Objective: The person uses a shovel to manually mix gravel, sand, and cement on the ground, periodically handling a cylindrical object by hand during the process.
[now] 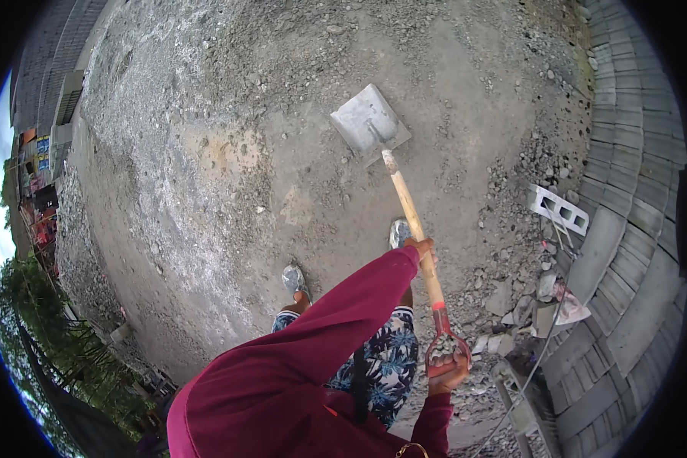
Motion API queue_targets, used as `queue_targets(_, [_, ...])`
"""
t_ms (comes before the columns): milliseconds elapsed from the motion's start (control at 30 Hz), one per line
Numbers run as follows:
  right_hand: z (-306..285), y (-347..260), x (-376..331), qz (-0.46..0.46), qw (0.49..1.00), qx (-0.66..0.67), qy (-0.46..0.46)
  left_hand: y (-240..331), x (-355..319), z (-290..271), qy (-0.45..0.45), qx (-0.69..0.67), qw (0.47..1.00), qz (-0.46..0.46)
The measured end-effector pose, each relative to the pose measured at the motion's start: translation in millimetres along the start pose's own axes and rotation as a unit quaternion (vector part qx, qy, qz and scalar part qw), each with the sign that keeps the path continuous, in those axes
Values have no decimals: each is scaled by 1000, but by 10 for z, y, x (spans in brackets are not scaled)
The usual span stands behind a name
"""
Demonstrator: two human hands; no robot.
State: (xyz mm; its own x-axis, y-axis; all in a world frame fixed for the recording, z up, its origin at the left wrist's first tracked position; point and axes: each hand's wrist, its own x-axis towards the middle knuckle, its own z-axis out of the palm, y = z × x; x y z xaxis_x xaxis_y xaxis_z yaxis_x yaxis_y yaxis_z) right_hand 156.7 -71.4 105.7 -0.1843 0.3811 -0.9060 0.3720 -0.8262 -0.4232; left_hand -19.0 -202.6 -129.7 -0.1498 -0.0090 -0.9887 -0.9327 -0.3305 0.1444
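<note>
A shovel with a flat, square grey metal blade, a pale wooden shaft and a red D-shaped handle stretches out ahead of me. My left hand is closed around the middle of the shaft. At the near end, my right hand grips the crossbar of the red handle. The blade has no load on it and is low over the gravelly ground; I cannot tell whether it touches. Both my arms are in dark red sleeves.
Stacked grey concrete blocks line the right side. A single hollow block lies near them, with rubble and broken pieces below. A wooden frame stands at the lower right. Trees and another block stack are at the left.
</note>
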Motion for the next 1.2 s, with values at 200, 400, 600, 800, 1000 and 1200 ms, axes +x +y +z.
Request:
queue_targets(200, [1545, 405, 538, 74, 985, 113, -109, 1300, -50, -59, 96, -58, 986, 120])
queue_targets(400, [1729, 154, -127, 43, 985, 93, -136, 1391, -566, -209, 43, -68, 996, 43])
queue_targets(600, [1916, -131, -506, -4, 983, 118, -142, 1456, -938, -76, 72, -26, 997, 5])
queue_targets(800, [3890, -106, 258, -10, 957, 154, -245, 3539, 4, -43, 18, -37, 994, 103])
queue_targets(1000, [4428, -594, 1031, -45, 971, 82, -221, 4013, 732, 414, -53, -109, 985, 125])
queue_targets(1200, [3692, -156, 2222, -128, 986, -108, -3, 3948, 1198, 119, -81, 86, 993, -3])
